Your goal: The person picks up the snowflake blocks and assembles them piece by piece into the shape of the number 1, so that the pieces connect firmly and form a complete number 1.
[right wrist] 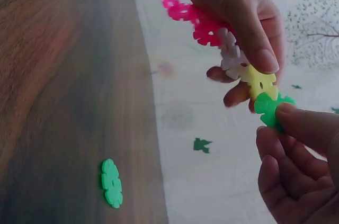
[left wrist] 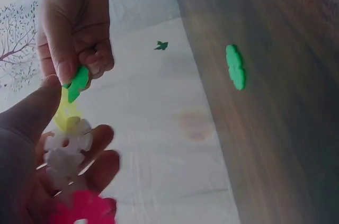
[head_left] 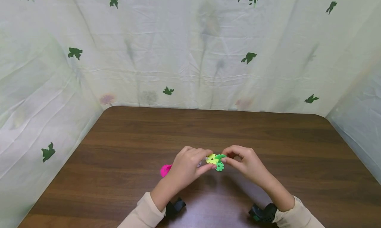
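Observation:
My left hand (head_left: pixel 188 163) grips a chain of flower-shaped snowflake discs, pinching its yellow disc (right wrist: pixel 261 84) between thumb and fingers. Behind the yellow one run white discs (right wrist: pixel 233 57) and several pink discs (right wrist: pixel 205 32), partly covered by the palm. A green disc (right wrist: pixel 271 109) is pinched by the thumb and fingers of my right hand (head_left: pixel 245 160). Its edge meets the yellow disc's edge; whether the slots are engaged cannot be told. Below the hands, a second green disc (head_left: pixel 220 167) lies flat on the table.
The brown wooden table (head_left: pixel 134 132) stretches out around the hands. Pale printed curtains (head_left: pixel 184 49) hang behind its far edge and along both sides. A dark wrist device (head_left: pixel 175 207) sits at the left wrist, and another (head_left: pixel 263 213) at the right.

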Available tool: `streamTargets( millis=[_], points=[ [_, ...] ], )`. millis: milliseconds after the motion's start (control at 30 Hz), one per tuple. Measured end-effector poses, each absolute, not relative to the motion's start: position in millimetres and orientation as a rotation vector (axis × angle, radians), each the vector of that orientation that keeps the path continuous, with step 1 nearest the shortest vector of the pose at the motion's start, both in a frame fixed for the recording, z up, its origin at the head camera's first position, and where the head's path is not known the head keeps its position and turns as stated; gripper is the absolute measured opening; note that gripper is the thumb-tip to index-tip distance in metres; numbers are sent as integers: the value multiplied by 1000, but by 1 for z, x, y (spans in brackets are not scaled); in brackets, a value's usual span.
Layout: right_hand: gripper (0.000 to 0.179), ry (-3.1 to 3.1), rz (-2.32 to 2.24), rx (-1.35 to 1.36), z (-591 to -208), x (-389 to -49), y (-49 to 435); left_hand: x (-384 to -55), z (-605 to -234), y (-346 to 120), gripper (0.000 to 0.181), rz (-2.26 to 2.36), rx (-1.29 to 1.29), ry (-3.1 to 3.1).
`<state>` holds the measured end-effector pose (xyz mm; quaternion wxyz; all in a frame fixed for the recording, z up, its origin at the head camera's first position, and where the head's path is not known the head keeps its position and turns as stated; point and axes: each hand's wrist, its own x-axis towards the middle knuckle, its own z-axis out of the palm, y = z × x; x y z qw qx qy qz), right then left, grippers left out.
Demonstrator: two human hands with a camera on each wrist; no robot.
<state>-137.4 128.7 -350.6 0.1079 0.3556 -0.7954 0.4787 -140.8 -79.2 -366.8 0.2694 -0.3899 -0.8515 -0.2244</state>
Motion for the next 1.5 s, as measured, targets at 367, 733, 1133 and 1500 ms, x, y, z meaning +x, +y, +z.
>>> streamTargets(
  millis=[367,733,1133,1500],
  points=[
    [14,-2436,2019,743,-367,-145,130,-136,-368,-74,39,-590,-1062,-2368],
    [20,-2385,1975,882,-377,-151,130,-141,-370,-79,39,-491,-936,-2212],
    [35,-2845,1269,1012,-419,-170,144,-149,-363,-93,45,-591,-873,-2200],
    [22,-2884,1321,1058,-415,-170,143,-148,-362,-92,40,-635,-895,-2230]
  ],
)
